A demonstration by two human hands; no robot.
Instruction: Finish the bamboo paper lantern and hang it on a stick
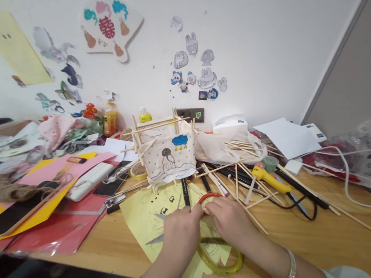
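My left hand (183,225) and my right hand (227,215) meet over a yellow drawn-on sheet (137,213), fingers curled and fingertips close together. What they pinch between them is too small to make out. Below and behind the hands lie scissors with a red and yellow handle (225,270); their blades (155,240) show left of my left hand. Just beyond the hands, black markers (185,192) lie on the table. Farther back stands a stick frame with a white drawn-on panel (170,158) showing a blue cloud and a small figure.
Wooden sticks (256,222) lie scattered to the right, beside a yellow glue gun (271,180) with its black cord. A white cable (347,178) loops at the far right. On the left are a phone (20,212), coloured papers (55,232), twine and a white power bank (91,179).
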